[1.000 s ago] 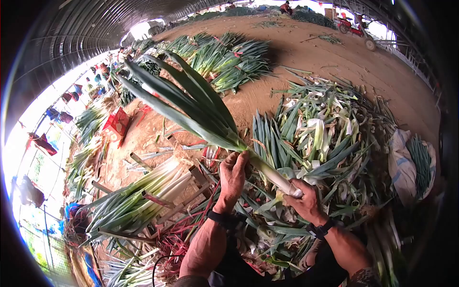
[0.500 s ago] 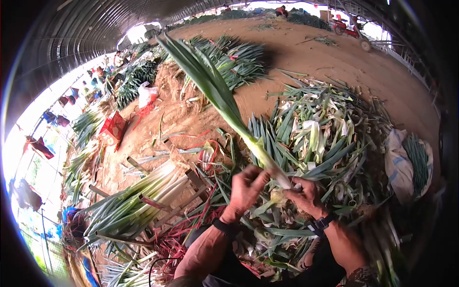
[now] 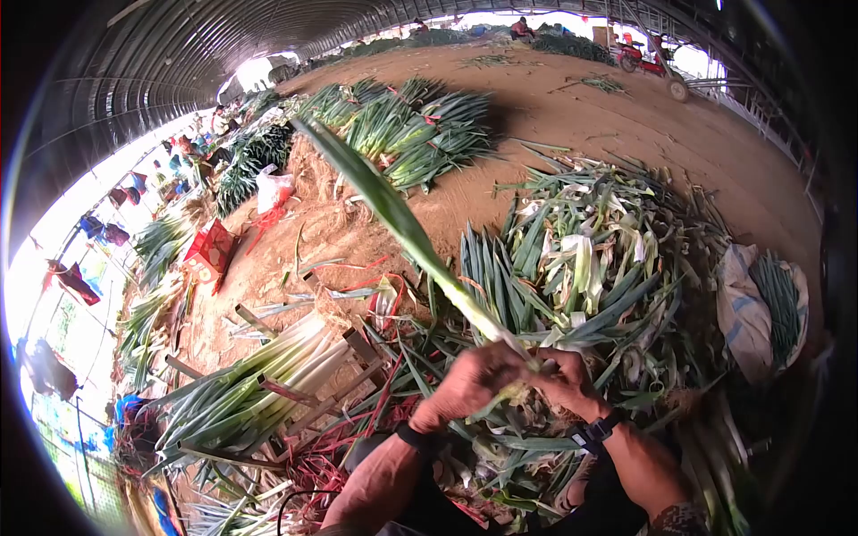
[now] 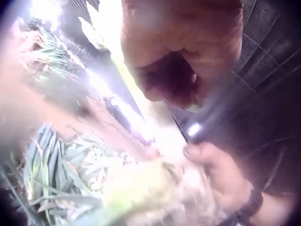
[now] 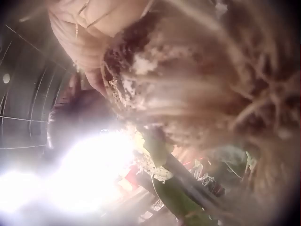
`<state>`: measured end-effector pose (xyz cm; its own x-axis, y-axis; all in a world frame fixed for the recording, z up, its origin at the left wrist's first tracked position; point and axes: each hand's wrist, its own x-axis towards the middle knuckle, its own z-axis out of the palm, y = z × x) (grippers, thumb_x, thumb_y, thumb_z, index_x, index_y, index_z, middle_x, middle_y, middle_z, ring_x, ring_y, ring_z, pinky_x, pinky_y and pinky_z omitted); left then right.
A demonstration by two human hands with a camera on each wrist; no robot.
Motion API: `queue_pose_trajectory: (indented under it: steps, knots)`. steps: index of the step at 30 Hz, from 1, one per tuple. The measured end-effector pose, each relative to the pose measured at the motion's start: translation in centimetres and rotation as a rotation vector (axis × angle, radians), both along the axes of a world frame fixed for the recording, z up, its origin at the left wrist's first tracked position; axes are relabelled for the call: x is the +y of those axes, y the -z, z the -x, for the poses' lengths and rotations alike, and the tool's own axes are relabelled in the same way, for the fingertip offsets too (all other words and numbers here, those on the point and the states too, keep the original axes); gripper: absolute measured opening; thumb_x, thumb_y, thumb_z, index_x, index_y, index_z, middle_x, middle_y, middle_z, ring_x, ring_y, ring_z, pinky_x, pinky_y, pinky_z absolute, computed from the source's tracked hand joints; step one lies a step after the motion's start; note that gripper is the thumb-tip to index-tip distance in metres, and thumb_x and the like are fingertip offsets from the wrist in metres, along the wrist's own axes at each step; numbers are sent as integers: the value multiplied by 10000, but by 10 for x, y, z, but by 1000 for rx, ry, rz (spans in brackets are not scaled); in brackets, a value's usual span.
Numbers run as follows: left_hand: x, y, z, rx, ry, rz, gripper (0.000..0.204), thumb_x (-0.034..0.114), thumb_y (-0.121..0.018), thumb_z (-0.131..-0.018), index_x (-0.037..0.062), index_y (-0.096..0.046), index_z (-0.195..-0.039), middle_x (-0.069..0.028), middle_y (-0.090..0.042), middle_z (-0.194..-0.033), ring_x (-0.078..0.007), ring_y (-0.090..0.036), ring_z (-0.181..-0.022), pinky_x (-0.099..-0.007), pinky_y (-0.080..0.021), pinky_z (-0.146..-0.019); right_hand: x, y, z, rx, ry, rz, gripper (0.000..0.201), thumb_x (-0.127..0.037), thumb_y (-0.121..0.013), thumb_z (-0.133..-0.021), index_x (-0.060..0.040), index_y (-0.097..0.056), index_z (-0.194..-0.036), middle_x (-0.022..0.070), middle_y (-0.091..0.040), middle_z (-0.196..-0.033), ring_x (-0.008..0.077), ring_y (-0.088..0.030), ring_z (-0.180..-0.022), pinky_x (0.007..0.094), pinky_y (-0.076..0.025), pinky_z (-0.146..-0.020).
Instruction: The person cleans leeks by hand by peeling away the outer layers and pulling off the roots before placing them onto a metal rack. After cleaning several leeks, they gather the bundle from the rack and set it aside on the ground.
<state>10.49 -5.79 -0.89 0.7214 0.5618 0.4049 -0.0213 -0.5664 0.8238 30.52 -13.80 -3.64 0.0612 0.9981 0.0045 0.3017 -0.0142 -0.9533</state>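
Observation:
A long green onion (image 3: 393, 210) slants up and left over the ground, its white base low and its green top high. My right hand (image 3: 565, 380) grips it near the root end. In the right wrist view the brown, soil-crusted roots (image 5: 263, 94) stand close to the lens. My left hand (image 3: 478, 380), blurred, is at the lower white stalk with fingers curled, overlapping the base. In the left wrist view the left hand's curled fingers (image 4: 183, 42) lie right beside the stalk (image 4: 157, 113), above the right thumb.
A heap of stripped leaves (image 3: 590, 259) lies right of the hands. Left, several onions rest across a wooden frame (image 3: 357, 344), with red strings (image 3: 326, 464) below. Further off are an onion pile (image 3: 416, 125), a red box (image 3: 211, 253) and a white sack (image 3: 744, 304).
My left hand has moved from just below the leaves down to the stalk's base. The fan of green leaves has narrowed to about one. The right hand stays near the root end.

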Motion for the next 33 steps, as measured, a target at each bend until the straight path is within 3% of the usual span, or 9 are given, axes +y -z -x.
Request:
queue_pose_trajectory:
  steps: [3, 5, 7, 9, 13, 14, 20, 27, 33]
  knots:
    - [-20, 1, -10, 67, 358, 222, 142, 123, -727, -905, 6, -678, -968, -49, -630, -858, -148, -600, -788, -310, -487, -698, 14, 26, -14, -9, -16, -108, 383, -301, -716, -851, 11, -700, -1073, -43, -572, -657, 34, -455, -577, 252, -371, -501]
    - [-25, 0, -11, 247, 496, 604, 186, 176, -744, -902, 6, -683, -947, -8, -619, -788, -108, -581, -745, -283, -478, -669, 14, 14, -9, 113, 8, -59, 370, -296, -690, -849, 8, -701, -1060, -57, -542, -643, 27, -429, -562, 252, -347, -493]
    - [-30, -28, -6, 172, 220, 663, 280, 293, -719, -928, 21, -679, -875, 30, -593, -682, -74, -555, -612, -247, -472, -554, 8, 1, -5, 144, 47, -4, 364, -284, -694, -845, 10, -700, -1060, -61, -530, -640, 24, -419, -567, 241, -340, -500]
    - [-2, -13, -4, 15, -178, 674, 279, 304, -706, -937, 25, -705, -948, 25, -594, -667, -78, -552, -580, -235, -461, -541, 6, 1, -2, 180, 56, -22, 351, -255, -732, -832, -1, -706, -1072, -61, -527, -638, 26, -422, -563, 234, -341, -502]
    - [36, -7, 8, -289, -519, 792, 394, 360, -693, -937, 21, -656, -1134, -7, -631, -788, -74, -551, -630, -217, -430, -544, -1, 1, -4, 48, 57, 9, 346, -207, -771, -806, 0, -704, -1076, -20, -609, -660, 37, -509, -596, 240, -412, -529]
    - [42, -5, 10, -273, -537, 789, 490, 461, -674, -922, 22, -641, -1136, -27, -647, -855, -89, -568, -658, -229, -437, -561, -4, -1, -2, 30, 53, 18, 349, -207, -771, -806, 6, -701, -1074, -12, -615, -657, 41, -523, -609, 240, -427, -542]
    - [52, 2, 15, -254, -565, 867, 428, 432, -586, -949, 13, -657, -1001, -72, -657, -786, -140, -601, -618, -279, -449, -571, -8, -1, 10, -143, 35, -187, 365, -129, -750, -816, 65, -654, -1111, 132, -697, -917, 135, -651, -759, 299, -529, -662]
    - [52, 14, 21, -300, -463, 761, 276, 218, -498, -957, -10, -645, -912, -96, -686, -771, -157, -641, -628, -273, -480, -587, -6, -7, 12, -32, 59, -89, 473, -129, -792, -761, 73, -649, -1164, 126, -716, -967, 118, -655, -783, 275, -535, -690]
    - [51, 18, 14, -395, -505, 782, 201, 127, -510, -944, -17, -648, -925, -90, -687, -815, -157, -638, -615, -269, -500, -591, -7, 7, 12, -21, 69, -191, 391, -153, -751, -825, 56, -646, -1138, 83, -694, -851, 101, -627, -684, 270, -519, -620]
